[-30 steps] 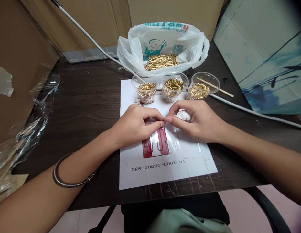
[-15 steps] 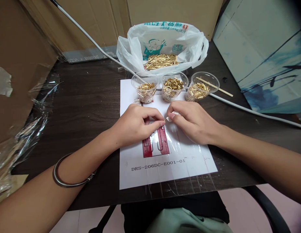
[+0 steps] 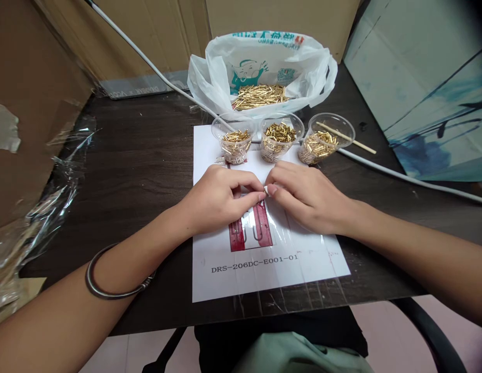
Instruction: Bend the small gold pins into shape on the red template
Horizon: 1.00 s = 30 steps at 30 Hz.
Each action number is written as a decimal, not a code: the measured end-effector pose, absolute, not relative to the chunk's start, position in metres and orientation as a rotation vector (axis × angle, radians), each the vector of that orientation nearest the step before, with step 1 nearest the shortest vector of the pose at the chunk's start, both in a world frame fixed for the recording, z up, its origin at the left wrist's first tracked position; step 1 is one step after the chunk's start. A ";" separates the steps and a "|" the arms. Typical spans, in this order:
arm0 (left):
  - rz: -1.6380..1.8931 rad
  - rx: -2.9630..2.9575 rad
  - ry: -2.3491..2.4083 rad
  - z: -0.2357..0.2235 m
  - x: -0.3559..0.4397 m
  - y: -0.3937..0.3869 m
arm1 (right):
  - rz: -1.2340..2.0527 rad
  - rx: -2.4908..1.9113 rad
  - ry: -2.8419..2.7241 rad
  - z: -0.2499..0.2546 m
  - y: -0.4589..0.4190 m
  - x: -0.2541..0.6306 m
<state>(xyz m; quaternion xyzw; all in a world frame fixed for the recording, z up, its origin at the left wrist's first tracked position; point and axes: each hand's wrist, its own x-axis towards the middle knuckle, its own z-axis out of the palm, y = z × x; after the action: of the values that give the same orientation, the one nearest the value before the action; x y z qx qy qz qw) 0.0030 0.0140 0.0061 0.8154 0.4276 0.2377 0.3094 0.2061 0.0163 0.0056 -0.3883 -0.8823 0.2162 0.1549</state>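
Observation:
My left hand (image 3: 229, 199) is closed in a pinch over the printed sheet (image 3: 213, 282), thumb and forefinger on a tiny gold-coloured piece, mostly covered by the fingertips. Against it, my right hand (image 3: 306, 199) grips a small white object (image 3: 266, 190); only a sliver shows between the fingers, so its kind is unclear. The fingertips of both hands meet. Beneath them the sheet bears a red-and-white drawing (image 3: 266, 235), partly hidden by my left hand. Just beyond stand three clear plastic cups, left (image 3: 236, 150), middle (image 3: 278, 150) and right (image 3: 316, 150), holding small gold metal pins or tubes.
Behind the cups lies a white plastic bag (image 3: 209, 77) with many longer gold pins (image 3: 262, 96). A thin wooden stick (image 3: 345, 138) rests across the right cup. A white cable (image 3: 411, 181) crosses the dark table (image 3: 140, 155). Cardboard (image 3: 155, 41) walls the back and left.
My right hand has shifted slightly left, bringing the white object up against the left fingertips. Less of that object shows now. The view has moved a little.

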 end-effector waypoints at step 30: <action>0.589 2.138 1.192 0.008 0.003 0.015 | 0.456 -0.963 -2.613 -0.001 0.020 0.204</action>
<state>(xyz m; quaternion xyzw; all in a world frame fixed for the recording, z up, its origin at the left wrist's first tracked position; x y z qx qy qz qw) 0.0032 0.0149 0.0079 0.8081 0.4506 0.2228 0.3070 0.2043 0.0196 -0.0010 -0.3371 -0.9141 0.1597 0.1592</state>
